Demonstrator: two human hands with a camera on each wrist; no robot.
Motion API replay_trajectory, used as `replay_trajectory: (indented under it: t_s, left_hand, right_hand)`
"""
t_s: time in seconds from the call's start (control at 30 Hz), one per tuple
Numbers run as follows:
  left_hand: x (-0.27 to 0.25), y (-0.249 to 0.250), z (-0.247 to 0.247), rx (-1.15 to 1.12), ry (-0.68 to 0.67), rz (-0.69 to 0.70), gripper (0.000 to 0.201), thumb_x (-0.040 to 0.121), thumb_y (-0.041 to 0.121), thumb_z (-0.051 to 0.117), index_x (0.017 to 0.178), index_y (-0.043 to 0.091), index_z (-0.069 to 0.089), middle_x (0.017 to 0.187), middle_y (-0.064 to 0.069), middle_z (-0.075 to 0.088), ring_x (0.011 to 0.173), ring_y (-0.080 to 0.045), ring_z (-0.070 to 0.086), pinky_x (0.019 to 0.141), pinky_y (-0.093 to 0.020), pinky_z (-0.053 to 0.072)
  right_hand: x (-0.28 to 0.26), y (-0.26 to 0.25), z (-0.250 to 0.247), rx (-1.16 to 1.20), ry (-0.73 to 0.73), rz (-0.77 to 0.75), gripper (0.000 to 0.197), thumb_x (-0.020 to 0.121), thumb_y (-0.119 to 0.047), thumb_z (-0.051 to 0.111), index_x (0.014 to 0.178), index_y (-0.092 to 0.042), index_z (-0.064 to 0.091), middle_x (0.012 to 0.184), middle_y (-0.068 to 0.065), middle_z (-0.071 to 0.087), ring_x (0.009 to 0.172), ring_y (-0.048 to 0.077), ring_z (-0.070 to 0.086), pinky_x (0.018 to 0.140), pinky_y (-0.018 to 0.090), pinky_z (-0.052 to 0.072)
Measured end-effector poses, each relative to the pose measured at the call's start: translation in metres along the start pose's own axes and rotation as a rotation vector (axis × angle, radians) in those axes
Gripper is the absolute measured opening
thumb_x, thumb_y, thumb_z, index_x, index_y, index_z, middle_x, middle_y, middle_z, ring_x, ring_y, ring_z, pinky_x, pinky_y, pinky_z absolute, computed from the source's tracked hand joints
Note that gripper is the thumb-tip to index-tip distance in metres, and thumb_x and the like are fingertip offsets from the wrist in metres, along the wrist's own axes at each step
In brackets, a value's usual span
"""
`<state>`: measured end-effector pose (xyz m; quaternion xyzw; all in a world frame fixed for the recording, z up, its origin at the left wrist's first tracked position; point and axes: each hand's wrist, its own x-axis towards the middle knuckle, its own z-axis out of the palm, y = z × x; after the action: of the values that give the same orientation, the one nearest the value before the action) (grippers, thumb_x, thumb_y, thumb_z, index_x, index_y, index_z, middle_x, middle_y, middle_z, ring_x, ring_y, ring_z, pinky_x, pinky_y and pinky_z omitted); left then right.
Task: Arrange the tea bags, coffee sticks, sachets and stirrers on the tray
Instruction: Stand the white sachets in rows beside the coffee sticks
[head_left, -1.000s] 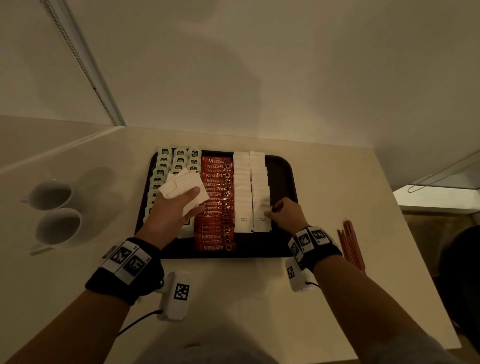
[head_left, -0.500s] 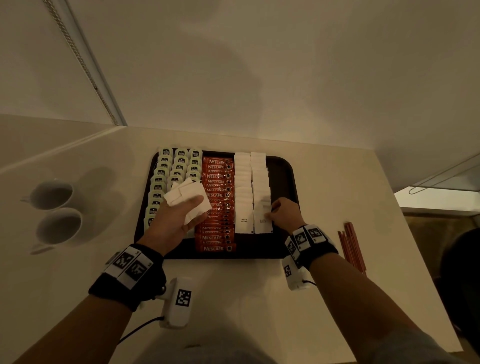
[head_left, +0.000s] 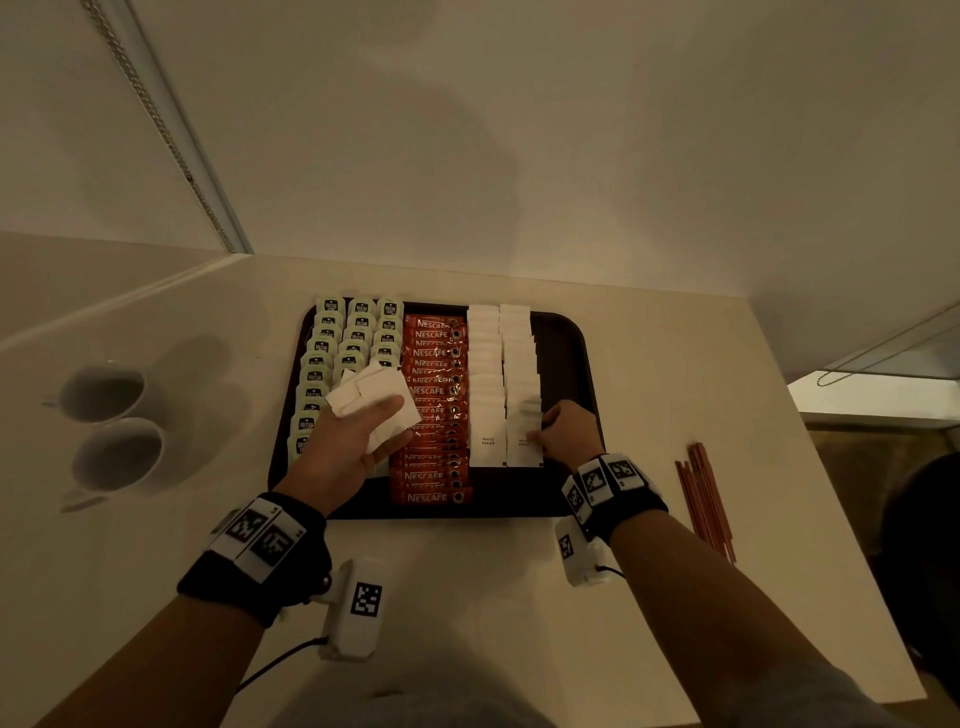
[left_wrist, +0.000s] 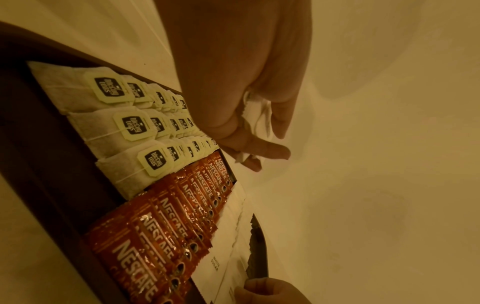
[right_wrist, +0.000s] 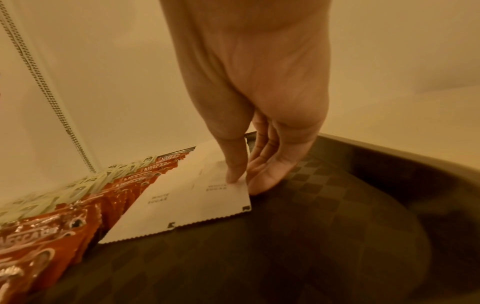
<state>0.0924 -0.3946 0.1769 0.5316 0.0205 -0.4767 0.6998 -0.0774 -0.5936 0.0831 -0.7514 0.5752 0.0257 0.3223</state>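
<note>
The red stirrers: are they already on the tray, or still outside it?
Outside. The red stirrers lie in a bundle on the white counter, right of the dark tray, and no hand touches them.

My left hand (head_left: 343, 447), right hand (head_left: 566, 434): bare forearms. I see black wristbands carrying white square-code tags, white camera box under each wrist, thin black cable from the left box. Grey garment at bottom edge, possibly shirt.
</note>
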Motion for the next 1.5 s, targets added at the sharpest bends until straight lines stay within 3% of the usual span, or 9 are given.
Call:
replay_trajectory:
  t_s: [0.37,0.5,0.63,0.8,0.93,1.03,1.13,1.33,1.5]
  left_hand:
    - [0.0,0.0,0.001,0.003,0.006,0.003,0.029,0.091,0.003,0.056,0.099,0.031,0.06,0.098,0.005,0.067,0.093,-0.014,0.062,0.06,-0.024,0.058]
    - [-0.003,0.002,0.003,-0.09,-0.002,-0.099,0.019,0.092,0.01,0.054,0.102,0.025,0.059,0.103,-0.004,0.064,0.096,-0.022,0.06,0.06,-0.027,0.057]
    - [-0.005,0.009,0.007,-0.211,-0.034,-0.186,0.016,0.094,0.013,0.046,0.104,0.02,0.057,0.108,-0.012,0.061,0.1,-0.03,0.058,0.058,-0.03,0.06]
    - [-0.006,0.016,0.026,-0.137,0.016,-0.14,0.008,0.094,0.011,0.053,0.096,0.017,0.057,0.094,-0.01,0.065,0.087,-0.025,0.062,0.044,-0.024,0.053]
    - [-0.007,0.02,0.029,-0.05,-0.04,-0.016,0.014,0.092,0.009,0.057,0.097,0.022,0.06,0.084,-0.003,0.07,0.068,-0.015,0.07,0.042,-0.02,0.05]
    - [-0.009,0.021,0.022,0.065,-0.089,0.066,0.024,0.085,0.003,0.063,0.101,0.022,0.062,0.095,-0.002,0.07,0.078,-0.014,0.069,0.046,-0.019,0.05]
    - [-0.01,0.018,0.016,0.166,-0.119,0.11,0.035,0.081,-0.003,0.065,0.102,0.025,0.061,0.097,-0.001,0.07,0.08,-0.015,0.068,0.047,-0.021,0.051]
    - [-0.007,0.012,0.014,0.186,-0.072,0.133,0.034,0.081,0.0,0.067,0.106,0.022,0.059,0.106,-0.008,0.067,0.082,-0.019,0.065,0.04,-0.021,0.046]
    - [-0.002,0.017,0.015,0.254,-0.014,0.22,0.028,0.08,0.005,0.07,0.105,0.017,0.064,0.092,-0.001,0.071,0.072,-0.007,0.069,0.041,-0.019,0.044]
  right_hand:
    - [0.006,0.007,0.002,0.083,-0.017,-0.007,0.025,0.081,-0.014,0.071,0.102,-0.009,0.058,0.107,0.011,0.062,0.099,0.023,0.061,0.09,0.038,0.052]
    - [0.003,0.005,-0.005,0.05,-0.027,-0.024,0.027,0.082,-0.018,0.071,0.103,-0.009,0.057,0.106,0.01,0.063,0.097,0.022,0.06,0.09,0.033,0.051]
    - [-0.018,-0.032,-0.03,0.167,-0.002,-0.194,0.03,0.087,-0.032,0.064,0.107,-0.012,0.055,0.097,-0.001,0.059,0.089,0.013,0.056,0.072,0.022,0.047]
    - [-0.061,-0.104,-0.06,0.509,-0.378,-0.491,0.024,0.092,-0.032,0.057,0.109,-0.015,0.059,0.098,0.007,0.065,0.087,0.016,0.064,0.073,0.028,0.054]
    - [-0.073,-0.129,-0.066,0.451,-0.357,-0.616,0.025,0.087,-0.012,0.064,0.111,-0.011,0.059,0.089,0.008,0.061,0.08,0.019,0.062,0.069,0.028,0.055]
    - [-0.074,-0.131,-0.065,0.505,-0.357,-0.593,0.02,0.087,-0.008,0.063,0.106,-0.003,0.059,0.099,0.017,0.061,0.086,0.024,0.065,0.07,0.031,0.058]
    - [-0.076,-0.127,-0.065,0.578,-0.387,-0.562,0.016,0.088,-0.005,0.062,0.102,-0.006,0.055,0.112,0.013,0.063,0.099,0.027,0.065,0.078,0.039,0.058]
    - [-0.084,-0.127,-0.075,0.577,-0.393,-0.553,0.009,0.094,-0.013,0.054,0.102,-0.015,0.056,0.104,0.013,0.065,0.092,0.021,0.067,0.074,0.031,0.059]
    - [-0.085,-0.124,-0.08,0.249,-0.531,-0.545,0.013,0.087,-0.009,0.064,0.091,-0.017,0.054,0.096,0.005,0.067,0.067,0.001,0.06,0.053,0.009,0.046]
